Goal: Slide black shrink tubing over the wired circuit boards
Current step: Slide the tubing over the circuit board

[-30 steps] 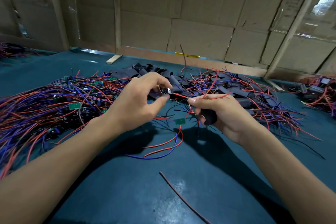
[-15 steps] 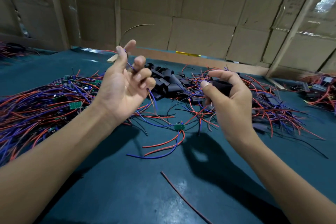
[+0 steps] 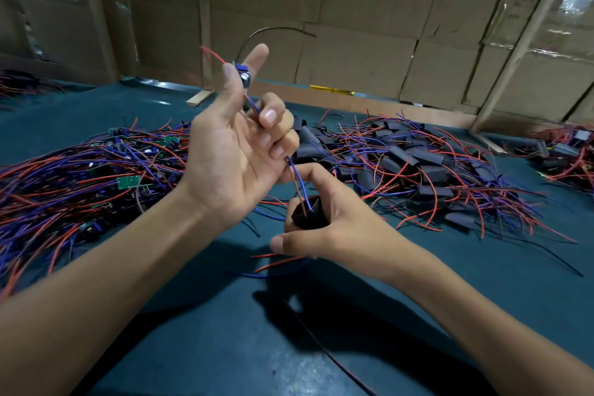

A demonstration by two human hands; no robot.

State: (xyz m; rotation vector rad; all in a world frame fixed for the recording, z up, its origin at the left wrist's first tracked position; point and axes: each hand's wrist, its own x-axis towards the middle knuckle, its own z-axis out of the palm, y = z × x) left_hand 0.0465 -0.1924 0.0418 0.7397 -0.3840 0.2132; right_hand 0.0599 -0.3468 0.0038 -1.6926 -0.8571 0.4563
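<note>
Head view, looking down: closest to the camera, a loose dark wire (image 3: 324, 354) lies across bare teal table (image 3: 193, 347), and that patch between the forearms is the only open room on the surface. Just above it, the right hand (image 3: 334, 235) curls round a short piece of black shrink tubing (image 3: 307, 215), mouth upward, thumb stretched out to the left. A red and a blue lead (image 3: 300, 185) run down into that mouth. Up those leads, the left hand (image 3: 238, 151) is raised palm toward the camera; its curled fingers pinch the wires, while thumb and forefinger tip hold the small wired circuit board (image 3: 243, 74) high, well clear of the table. A red wire end and a thin dark wire arc off its top.

Left of the hands, a pile of bare boards (image 3: 80, 177) with red and blue leads spreads to the frame edge. Right and behind, a heap of already sleeved boards (image 3: 418, 164) lies tangled, and another small heap (image 3: 565, 151) sits near the right edge. Beyond, the table's far edge meets a wooden batten (image 3: 201, 96) and cardboard walls (image 3: 353, 10).
</note>
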